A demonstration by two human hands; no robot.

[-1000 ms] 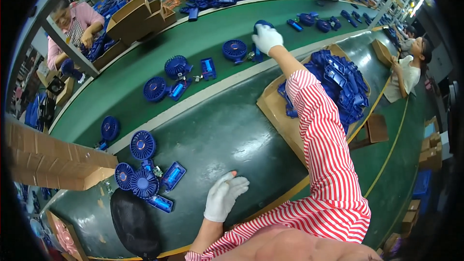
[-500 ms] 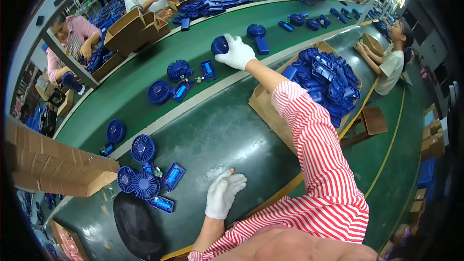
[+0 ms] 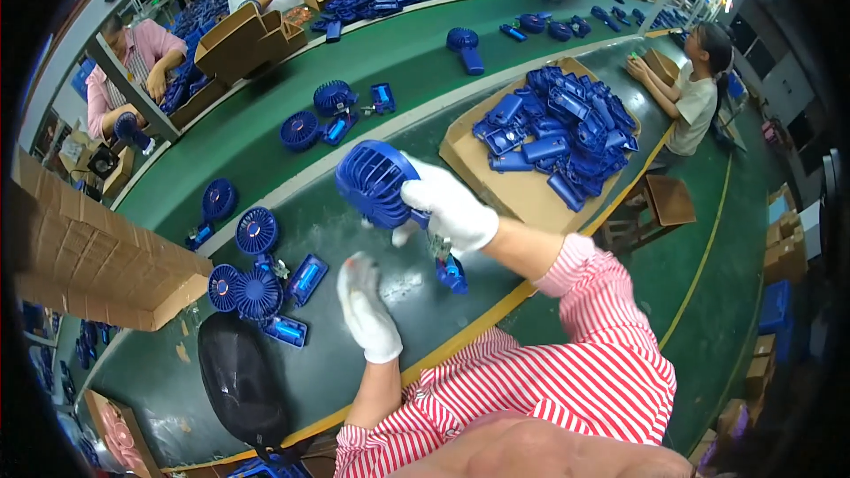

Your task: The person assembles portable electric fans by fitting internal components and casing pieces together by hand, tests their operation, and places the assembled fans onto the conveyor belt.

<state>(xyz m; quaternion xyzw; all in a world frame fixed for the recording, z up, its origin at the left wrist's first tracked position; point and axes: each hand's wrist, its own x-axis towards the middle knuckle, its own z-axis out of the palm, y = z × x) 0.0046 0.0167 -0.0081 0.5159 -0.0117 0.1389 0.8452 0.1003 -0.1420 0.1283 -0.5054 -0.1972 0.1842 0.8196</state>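
Note:
My right hand (image 3: 453,205), in a white glove, is closed on a blue handheld fan (image 3: 376,184) above the workbench, its round grille turned up and to the left. Below the fan hang a small green circuit board (image 3: 438,246) and a blue handle part (image 3: 452,274). My left hand (image 3: 367,310), also gloved, is open with its fingers stretched out, just below and apart from the fan; one fingertip pokes bare from the glove. To its left lies a cluster of blue fans (image 3: 258,292) with opened handles, among them a handle half (image 3: 306,279) with a bright blue cell.
A carton tray (image 3: 478,164) heaped with blue handle shells (image 3: 567,128) stands at right. More fans (image 3: 301,130) lie on the green conveyor belt (image 3: 266,155). Near my left are a black case (image 3: 239,381) and a cardboard box (image 3: 97,252). Other people sit across the belt and far right.
My right hand has lifted the fan off the belt and brought it back over the bench, near my left hand. My left hand has moved slightly up and left. The view has shifted a little.

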